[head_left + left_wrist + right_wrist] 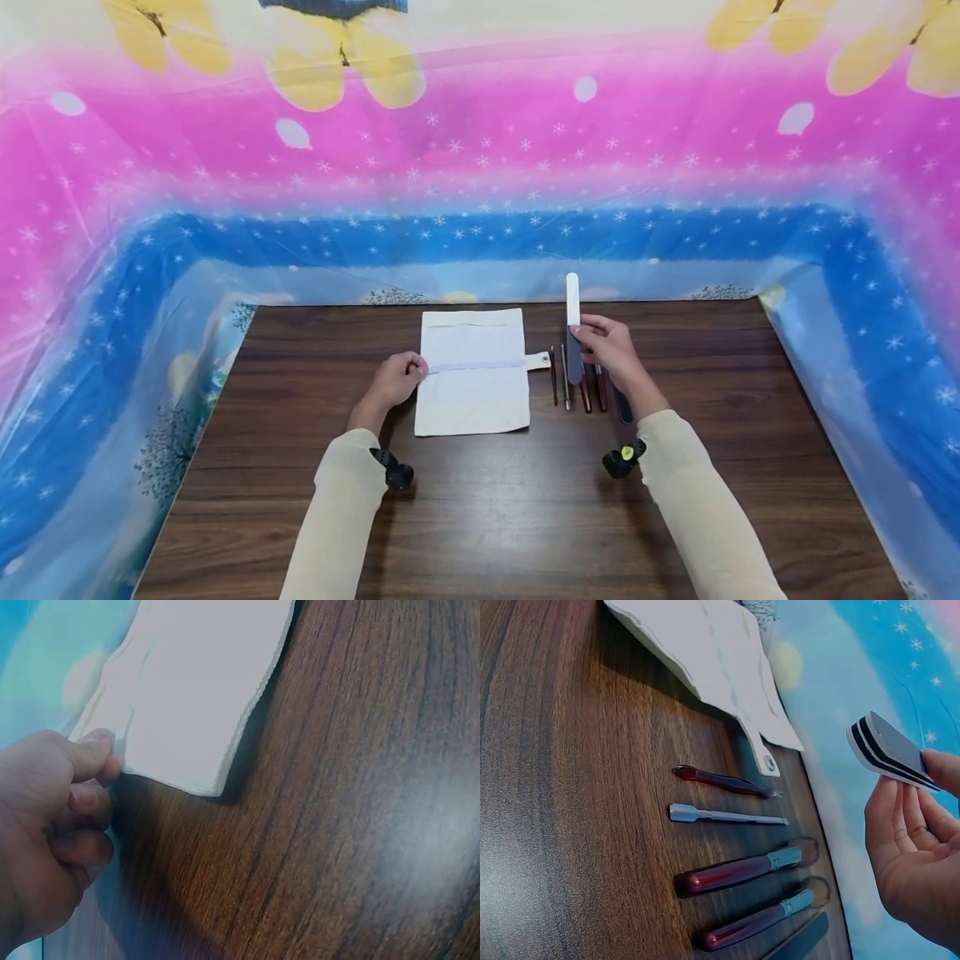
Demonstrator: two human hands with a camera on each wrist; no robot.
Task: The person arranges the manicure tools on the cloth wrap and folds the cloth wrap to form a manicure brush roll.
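Observation:
A white cloth pouch [472,404] lies spread flat on the table, with a snap strap [537,361] sticking out at its right. My left hand [393,379] pinches the pouch's left edge, near the lengthwise seam, between thumb and forefinger. My right hand [615,350] holds a long nail buffer [892,746] by its middle, raised above the table. One end of the buffer is white, the other grey, and its side shows black and white layers. Below it lie a dark red slim tool [720,780], a metal cuticle pusher [727,816] and two dark red brushes [727,879] [746,926].
A dark nail file [806,937] lies beside the brushes, partly under my right hand in the head view. The wooden table [480,517] ends at a patterned cloth backdrop [480,237] behind and at both sides. Small cameras [622,458] sit on both wrists.

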